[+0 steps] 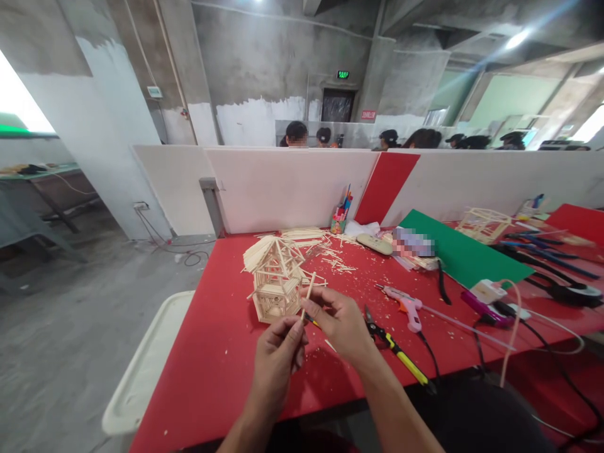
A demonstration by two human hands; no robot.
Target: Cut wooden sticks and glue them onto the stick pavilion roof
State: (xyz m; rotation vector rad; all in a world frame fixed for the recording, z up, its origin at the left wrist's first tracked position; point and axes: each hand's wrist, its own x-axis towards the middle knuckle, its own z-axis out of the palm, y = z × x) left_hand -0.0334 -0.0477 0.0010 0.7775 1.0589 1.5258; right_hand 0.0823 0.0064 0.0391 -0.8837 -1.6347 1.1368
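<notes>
A thin wooden stick (309, 290) is pinched between both hands above the red table. My left hand (279, 349) is closed on its lower end, thumb against the fingers. Higher up the same stick, my right hand (337, 314) grips it between thumb and fingertips. Just behind the hands stands a small house-like model (276, 283) built of wooden sticks, with a partly covered sloping roof. Yellow-and-black cutting pliers (401, 355) lie right of my right hand, their jaws pointing away. Beyond them rests a pink hot glue gun (403, 305) with a glue stick in its back.
Loose sticks (302, 236) and offcuts litter the red table (207, 340). A pen cup (338, 220) stands by the white partition (283, 189). At right are a green board (462, 251), a purple power strip (486, 308) and trailing cables. A white stool (146, 365) is at left. People sit beyond the partition.
</notes>
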